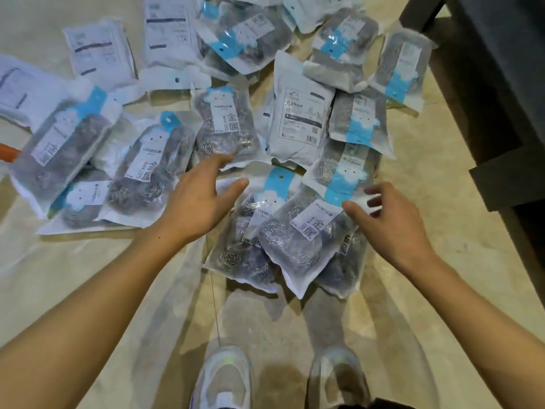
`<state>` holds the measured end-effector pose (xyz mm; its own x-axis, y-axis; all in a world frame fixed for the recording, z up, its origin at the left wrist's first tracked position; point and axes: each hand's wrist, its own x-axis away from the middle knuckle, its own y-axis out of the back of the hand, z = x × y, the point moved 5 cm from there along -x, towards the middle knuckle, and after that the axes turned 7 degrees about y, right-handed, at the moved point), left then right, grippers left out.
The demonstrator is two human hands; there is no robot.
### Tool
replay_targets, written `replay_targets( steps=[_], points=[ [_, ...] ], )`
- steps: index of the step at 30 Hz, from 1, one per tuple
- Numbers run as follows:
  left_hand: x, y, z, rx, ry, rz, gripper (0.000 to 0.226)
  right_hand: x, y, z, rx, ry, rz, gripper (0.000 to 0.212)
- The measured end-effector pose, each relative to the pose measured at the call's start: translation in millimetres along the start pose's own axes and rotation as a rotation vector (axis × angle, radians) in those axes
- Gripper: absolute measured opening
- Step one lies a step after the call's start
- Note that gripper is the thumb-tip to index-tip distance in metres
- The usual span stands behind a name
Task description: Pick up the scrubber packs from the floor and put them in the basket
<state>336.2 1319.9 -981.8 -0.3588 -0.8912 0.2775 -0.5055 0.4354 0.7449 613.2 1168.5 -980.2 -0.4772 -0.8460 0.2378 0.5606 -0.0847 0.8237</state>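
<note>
Several scrubber packs, clear bags of steel-wool balls with blue and white labels, lie scattered over the floor. The nearest pack (pixel 298 240) rests tilted on top of two others (pixel 239 255) just ahead of my feet. My left hand (pixel 200 196) hovers open at the upper left corner of this small pile, fingers spread. My right hand (pixel 386 219) is at the pile's right side, thumb and fingers apart, near the top edge of the nearest pack and the pack behind it (pixel 342 172). Neither hand holds anything. No basket is in view.
More packs lie face down, showing white printed backs (pixel 298 122). A dark piece of furniture (pixel 486 93) stands at the right. An orange object (pixel 8 152) pokes in at the left edge. My two shoes (pixel 224 379) are on the pale floor below.
</note>
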Motion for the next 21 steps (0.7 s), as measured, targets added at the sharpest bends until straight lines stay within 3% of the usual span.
replay_targets(
  steps=[5, 8, 12, 15, 18, 21],
  points=[
    [14.0, -11.4, 19.3, 0.147, 0.081, -0.018, 0.056, 33.6, -54.0, -30.2, -0.681, -0.510, 0.125, 0.040],
    [15.2, -7.0, 25.9, 0.178, 0.108, -0.031, 0.054, 38.0, -77.8, -21.9, -0.982, -0.623, 0.242, 0.039],
    [14.7, -1.3, 27.3, 0.212, 0.147, -0.038, 0.048, 30.0, -99.7, -9.8, -1.163, -0.684, 0.221, 0.023],
    [14.1, 0.3, 27.7, 0.226, 0.159, -0.046, 0.047, 21.9, -115.1, -2.0, -1.305, -0.719, 0.151, 0.036],
    [14.5, -3.7, 26.7, 0.244, 0.159, -0.031, 0.048, 17.7, -120.4, -2.8, -1.250, -0.738, 0.058, 0.045],
    [14.3, -9.4, 29.4, 0.273, 0.188, -0.006, 0.047, 15.8, -119.9, -0.2, -1.260, -0.715, 0.048, 0.040]
  ],
)
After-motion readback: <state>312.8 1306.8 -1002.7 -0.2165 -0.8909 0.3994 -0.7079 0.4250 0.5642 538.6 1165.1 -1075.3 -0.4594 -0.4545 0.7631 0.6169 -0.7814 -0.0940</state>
